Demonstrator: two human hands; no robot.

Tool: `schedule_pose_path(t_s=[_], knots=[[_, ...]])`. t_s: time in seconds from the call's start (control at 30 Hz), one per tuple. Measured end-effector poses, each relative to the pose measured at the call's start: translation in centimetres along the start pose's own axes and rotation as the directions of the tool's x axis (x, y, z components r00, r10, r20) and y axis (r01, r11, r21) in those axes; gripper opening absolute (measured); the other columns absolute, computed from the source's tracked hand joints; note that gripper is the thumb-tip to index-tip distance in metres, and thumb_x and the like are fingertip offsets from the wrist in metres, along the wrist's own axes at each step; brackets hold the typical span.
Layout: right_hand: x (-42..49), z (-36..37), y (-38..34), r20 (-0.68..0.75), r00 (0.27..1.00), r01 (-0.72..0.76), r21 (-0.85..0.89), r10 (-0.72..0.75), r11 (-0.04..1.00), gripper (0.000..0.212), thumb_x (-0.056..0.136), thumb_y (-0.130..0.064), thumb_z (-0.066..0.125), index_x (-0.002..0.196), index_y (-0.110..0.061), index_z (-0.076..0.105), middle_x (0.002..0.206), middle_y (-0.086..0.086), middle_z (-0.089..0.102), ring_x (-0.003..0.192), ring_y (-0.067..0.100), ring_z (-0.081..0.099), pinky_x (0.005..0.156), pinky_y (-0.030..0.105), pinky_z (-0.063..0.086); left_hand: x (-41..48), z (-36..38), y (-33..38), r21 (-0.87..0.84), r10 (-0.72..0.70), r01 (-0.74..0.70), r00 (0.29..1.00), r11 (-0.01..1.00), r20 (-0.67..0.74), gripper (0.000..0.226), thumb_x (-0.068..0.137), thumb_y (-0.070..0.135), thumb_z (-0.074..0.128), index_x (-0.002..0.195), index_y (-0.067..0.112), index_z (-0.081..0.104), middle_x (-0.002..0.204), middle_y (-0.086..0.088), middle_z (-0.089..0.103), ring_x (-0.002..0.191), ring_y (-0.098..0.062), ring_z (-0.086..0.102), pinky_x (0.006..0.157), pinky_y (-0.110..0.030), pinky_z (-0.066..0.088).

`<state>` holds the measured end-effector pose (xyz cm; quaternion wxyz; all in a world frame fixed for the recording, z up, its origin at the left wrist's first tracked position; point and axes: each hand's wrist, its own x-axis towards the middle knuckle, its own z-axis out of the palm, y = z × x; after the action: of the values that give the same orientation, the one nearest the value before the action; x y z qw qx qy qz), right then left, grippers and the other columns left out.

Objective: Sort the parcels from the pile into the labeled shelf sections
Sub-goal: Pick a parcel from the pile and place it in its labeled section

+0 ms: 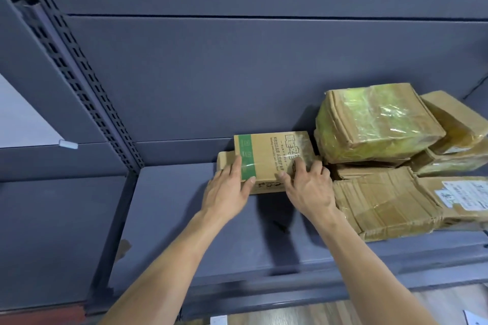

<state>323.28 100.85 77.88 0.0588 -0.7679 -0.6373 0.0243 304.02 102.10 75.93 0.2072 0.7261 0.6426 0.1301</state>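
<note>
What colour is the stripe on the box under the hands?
Green stripe on a brown box; head view.

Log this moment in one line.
left hand: grips green-striped cardboard box | right hand: grips same box | location: grey metal shelf, left of taped brown parcels
</note>
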Motion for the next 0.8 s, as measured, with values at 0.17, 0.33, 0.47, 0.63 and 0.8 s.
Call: schedule_pose_path(t_s=[0.17,0.33,0.47,0.63,0.8], knots=[[-0.2,0.0,-1.1,-0.007,1.000,-0.014,0.092,0.015,0.996,0.062,0.094,-0.058,0.055,0.139,-0.016,0.049,0.131,0.027,0.047,0.107,0.045,0.052,0.092,0.051,0.044,-0.4,-0.3,0.4,0.002,-0.051,0.051,0.995,0.999,-0.083,0.070,0.106,0.050,0.041,0.163,0.018,0.017,0.149,-0.014,0.054,0.118,-0.039,0.061,0.091,-0.044,0.049],[-2.2,-0.3,-2.1,-0.080,0.996,0.065,0.272,-0.044,0.960,0.070,0.091,-0.057,0.062,0.146,-0.016,0.046,0.138,0.027,0.041,0.112,0.045,0.047,0.100,0.052,0.039,-2.4,-2.4,-0.8,-0.198,-0.186,0.150,0.966,0.969,-0.180,0.078,0.103,0.053,0.045,0.164,0.018,0.009,0.147,-0.015,0.047,0.130,-0.038,0.051,0.099,-0.045,0.043],[-5.2,0.3,-2.9,-0.073,0.996,0.084,0.454,-0.057,0.887,0.071,0.091,-0.062,0.054,0.149,-0.024,0.037,0.133,0.016,0.040,0.120,0.038,0.039,0.089,0.049,0.048,-5.4,-3.2,-3.5,-0.309,-0.277,0.218,0.947,0.926,-0.163,0.054,0.100,0.060,0.045,0.146,0.032,0.041,0.127,0.004,0.046,0.120,-0.028,0.057,0.083,-0.039,0.047],[-8.2,1.8,-4.1,0.001,1.000,-0.024,0.615,0.030,0.788,0.074,0.094,-0.064,0.046,0.153,-0.021,0.032,0.130,0.005,0.040,0.123,0.030,0.046,0.094,0.046,0.052,-9.7,-2.4,-7.0,-0.380,-0.308,0.251,0.947,0.890,-0.095,0.059,0.096,0.059,0.055,0.145,0.032,0.037,0.129,0.010,0.055,0.115,-0.013,0.056,0.080,-0.038,0.048],[-9.9,2.8,-4.8,0.128,0.992,-0.081,0.579,0.007,0.811,0.066,0.095,-0.064,0.038,0.147,-0.024,0.044,0.124,0.002,0.040,0.123,0.029,0.045,0.094,0.045,0.050,-12.5,-1.1,-9.2,-0.381,-0.392,0.375,0.919,0.845,0.034,0.071,0.094,0.069,0.049,0.149,0.030,0.026,0.139,0.010,0.056,0.101,-0.010,0.054,0.076,-0.034,0.043]])
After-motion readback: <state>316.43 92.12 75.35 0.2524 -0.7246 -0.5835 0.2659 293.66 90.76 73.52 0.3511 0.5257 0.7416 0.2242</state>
